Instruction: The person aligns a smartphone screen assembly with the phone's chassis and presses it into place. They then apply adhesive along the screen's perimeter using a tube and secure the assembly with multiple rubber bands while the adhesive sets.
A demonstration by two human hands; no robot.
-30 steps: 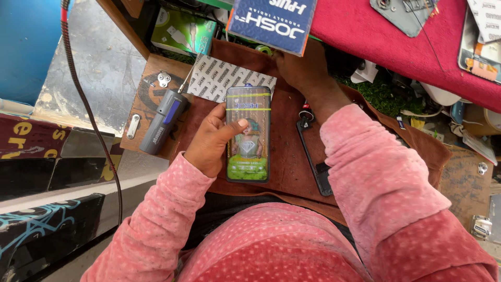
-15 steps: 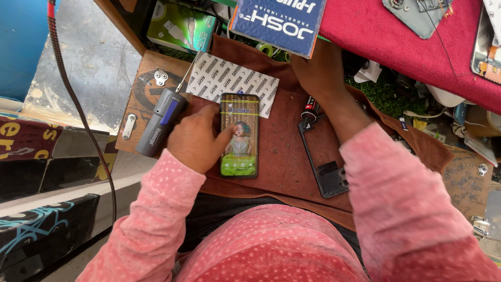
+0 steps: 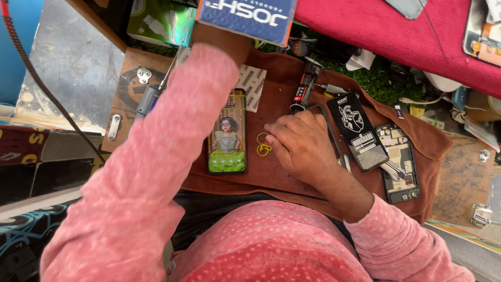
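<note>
A brown cloth (image 3: 282, 172) covers the bench (image 3: 462, 180). On the cloth, a phone (image 3: 227, 133) with a lit picture screen lies flat; just right of the phone sit yellow rubber bands (image 3: 262, 145). Farther right of the phone lie a black card packet (image 3: 360, 130) and an opened phone body (image 3: 399, 162).
</note>
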